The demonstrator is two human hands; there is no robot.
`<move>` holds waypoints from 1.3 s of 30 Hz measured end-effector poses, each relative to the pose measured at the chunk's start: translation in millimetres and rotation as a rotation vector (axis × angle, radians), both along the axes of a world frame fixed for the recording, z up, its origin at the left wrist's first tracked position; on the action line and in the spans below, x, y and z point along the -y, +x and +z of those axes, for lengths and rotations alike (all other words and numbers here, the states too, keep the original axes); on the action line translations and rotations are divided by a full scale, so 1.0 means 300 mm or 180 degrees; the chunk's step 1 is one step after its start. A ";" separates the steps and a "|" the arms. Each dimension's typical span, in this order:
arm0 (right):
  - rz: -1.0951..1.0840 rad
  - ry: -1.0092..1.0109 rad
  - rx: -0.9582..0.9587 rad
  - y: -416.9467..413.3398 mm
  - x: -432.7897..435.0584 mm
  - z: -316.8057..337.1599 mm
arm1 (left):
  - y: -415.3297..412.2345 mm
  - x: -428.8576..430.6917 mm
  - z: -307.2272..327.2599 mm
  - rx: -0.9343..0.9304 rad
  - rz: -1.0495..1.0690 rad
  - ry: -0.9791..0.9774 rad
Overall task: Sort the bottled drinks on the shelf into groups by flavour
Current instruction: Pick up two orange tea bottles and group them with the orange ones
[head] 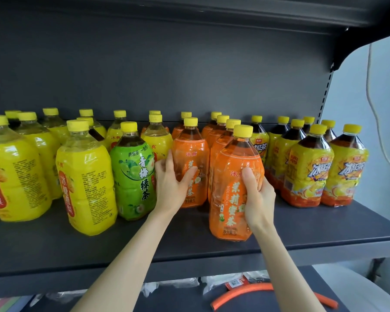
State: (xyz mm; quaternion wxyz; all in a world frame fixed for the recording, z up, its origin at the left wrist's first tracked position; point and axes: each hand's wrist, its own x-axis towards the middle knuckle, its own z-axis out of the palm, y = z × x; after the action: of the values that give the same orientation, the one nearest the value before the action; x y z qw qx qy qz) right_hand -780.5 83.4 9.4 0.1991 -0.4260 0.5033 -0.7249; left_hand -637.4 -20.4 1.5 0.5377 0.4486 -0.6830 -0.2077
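Note:
On the dark shelf (189, 251) stand rows of yellow-capped bottles. My right hand (258, 194) grips an orange jasmine tea bottle (231, 199) near the shelf's front edge, upright. My left hand (173, 183) holds a second orange bottle (190, 158) by its left side, further back. More orange bottles (216, 140) line up behind them. A single green tea bottle (133, 176) stands just left of my left hand. Yellow pear-drink bottles (86, 183) fill the left side. Iced black tea bottles (306, 167) with yellow and red labels stand at the right.
A dark back panel and an upper shelf (189, 10) close in the space above. Below the shelf lie plastic-wrapped packs (180, 287) and an orange tube (279, 291). A white cable (374, 104) hangs at the right, past the shelf's end.

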 end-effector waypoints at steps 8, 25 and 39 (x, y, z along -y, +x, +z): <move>0.0061 -0.0017 -0.0009 0.001 -0.002 0.001 | 0.002 0.024 0.011 0.0281 0.0474 -0.0337; 0.0122 -0.0024 -0.0070 -0.008 0.010 -0.010 | -0.038 0.076 0.046 0.0554 0.1019 -0.0199; 0.0179 0.0001 -0.0082 0.143 -0.006 -0.006 | 0.036 -0.201 0.027 -0.1159 -0.1250 -0.0055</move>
State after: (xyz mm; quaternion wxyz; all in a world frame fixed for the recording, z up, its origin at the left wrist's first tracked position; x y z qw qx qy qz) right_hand -737.6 85.1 7.6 0.2129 -0.4493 0.4938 -0.7134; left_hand -626.5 39.8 9.5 0.6049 0.2582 -0.6506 -0.3796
